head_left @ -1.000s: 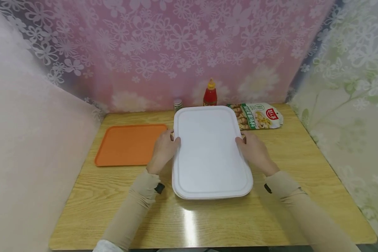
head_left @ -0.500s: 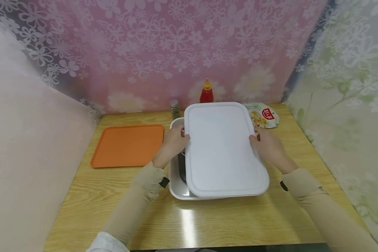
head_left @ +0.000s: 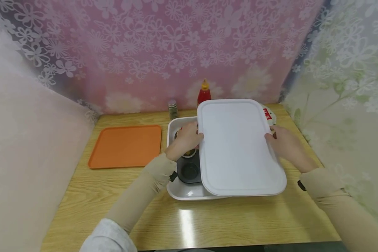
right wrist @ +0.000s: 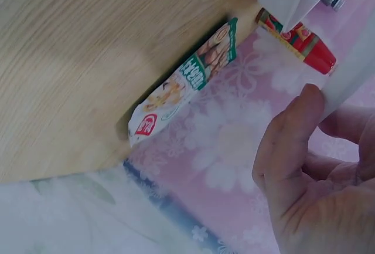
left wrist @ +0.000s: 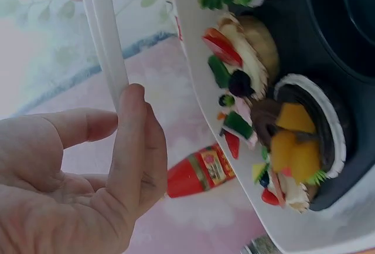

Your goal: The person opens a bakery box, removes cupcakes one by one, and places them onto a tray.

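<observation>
our left hand [head_left: 187, 137], over the tub [head_left: 183, 190], and right hand [head_left: 286, 145] pinch the lid [head_left: 237, 148]; a slip could drop it.

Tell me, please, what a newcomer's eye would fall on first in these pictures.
Probably the large white lid, pinched by the left grip and the right grip and hiding much of the white tub in the head view. Next, the colourful food-like pieces inside the tub, clearest in the left wrist view. Then the bright orange tray, lying on the wooden table to the tub's left.
</observation>
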Demonstrator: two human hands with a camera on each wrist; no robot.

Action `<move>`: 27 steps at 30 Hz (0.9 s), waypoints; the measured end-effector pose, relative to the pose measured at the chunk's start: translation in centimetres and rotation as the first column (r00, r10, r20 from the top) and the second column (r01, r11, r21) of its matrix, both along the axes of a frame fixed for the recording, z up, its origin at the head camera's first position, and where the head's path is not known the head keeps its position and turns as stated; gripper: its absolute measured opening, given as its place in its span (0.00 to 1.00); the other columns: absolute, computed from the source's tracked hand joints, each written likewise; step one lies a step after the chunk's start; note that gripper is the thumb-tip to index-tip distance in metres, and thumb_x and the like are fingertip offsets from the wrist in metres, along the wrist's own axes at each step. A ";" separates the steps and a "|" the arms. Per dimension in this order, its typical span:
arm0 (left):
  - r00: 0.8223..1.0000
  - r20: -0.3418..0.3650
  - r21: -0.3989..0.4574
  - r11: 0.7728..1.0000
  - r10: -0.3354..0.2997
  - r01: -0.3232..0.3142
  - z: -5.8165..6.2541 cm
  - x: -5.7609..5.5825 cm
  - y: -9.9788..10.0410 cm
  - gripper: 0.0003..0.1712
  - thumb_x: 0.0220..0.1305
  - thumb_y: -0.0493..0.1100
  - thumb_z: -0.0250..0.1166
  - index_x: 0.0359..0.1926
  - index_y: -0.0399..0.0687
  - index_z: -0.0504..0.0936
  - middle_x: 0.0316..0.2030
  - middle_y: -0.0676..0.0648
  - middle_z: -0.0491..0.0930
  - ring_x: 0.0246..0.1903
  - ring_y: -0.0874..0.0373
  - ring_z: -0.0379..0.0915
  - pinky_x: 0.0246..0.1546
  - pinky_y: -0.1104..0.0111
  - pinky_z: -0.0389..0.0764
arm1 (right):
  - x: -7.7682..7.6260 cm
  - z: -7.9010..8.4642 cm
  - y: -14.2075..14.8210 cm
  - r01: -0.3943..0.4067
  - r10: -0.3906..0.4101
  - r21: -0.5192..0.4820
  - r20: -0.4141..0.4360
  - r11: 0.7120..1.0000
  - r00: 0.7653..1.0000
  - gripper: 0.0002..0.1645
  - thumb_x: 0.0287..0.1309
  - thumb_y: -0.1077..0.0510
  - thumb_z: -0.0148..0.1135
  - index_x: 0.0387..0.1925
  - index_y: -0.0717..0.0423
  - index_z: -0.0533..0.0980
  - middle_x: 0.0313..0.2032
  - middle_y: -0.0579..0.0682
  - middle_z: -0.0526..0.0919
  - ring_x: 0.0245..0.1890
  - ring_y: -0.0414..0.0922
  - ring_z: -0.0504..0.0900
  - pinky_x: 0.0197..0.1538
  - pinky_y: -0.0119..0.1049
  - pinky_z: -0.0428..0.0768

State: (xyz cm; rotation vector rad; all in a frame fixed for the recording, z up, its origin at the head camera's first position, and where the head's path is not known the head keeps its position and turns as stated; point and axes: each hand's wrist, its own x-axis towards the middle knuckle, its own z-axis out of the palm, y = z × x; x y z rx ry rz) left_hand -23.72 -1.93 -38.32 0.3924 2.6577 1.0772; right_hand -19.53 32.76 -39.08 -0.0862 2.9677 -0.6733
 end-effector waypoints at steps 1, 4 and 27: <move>1.000 0.001 0.008 1.000 -0.009 0.009 0.1 -0.1 0.3 0.17 0.78 0.40 0.56 0.61 0.35 0.75 0.43 0.38 0.83 0.32 0.42 0.89 0.26 0.70 0.83 | 0.0 0.2 0.3 -0.003 0.003 0.003 0.003 1.000 1.000 0.37 0.82 0.48 0.43 0.74 0.75 0.62 0.52 0.72 0.82 0.48 0.63 0.83 0.51 0.58 0.80; 0.999 -0.014 0.003 0.999 -0.039 0.039 0.4 -0.3 1.2 0.18 0.78 0.40 0.57 0.62 0.35 0.75 0.47 0.37 0.84 0.37 0.43 0.88 0.31 0.68 0.84 | 0.1 0.6 1.3 -0.013 0.013 0.017 -0.016 1.000 1.000 0.35 0.82 0.50 0.44 0.71 0.77 0.64 0.51 0.74 0.83 0.48 0.64 0.84 0.51 0.59 0.81; 0.990 0.007 -0.018 0.990 -0.138 0.138 0.2 -0.4 8.8 0.21 0.76 0.37 0.58 0.64 0.30 0.72 0.52 0.35 0.80 0.32 0.52 0.80 0.28 0.74 0.73 | 1.3 2.2 8.6 0.015 -0.016 0.135 0.001 0.991 1.000 0.31 0.81 0.54 0.46 0.67 0.79 0.64 0.56 0.81 0.77 0.52 0.74 0.80 0.51 0.68 0.77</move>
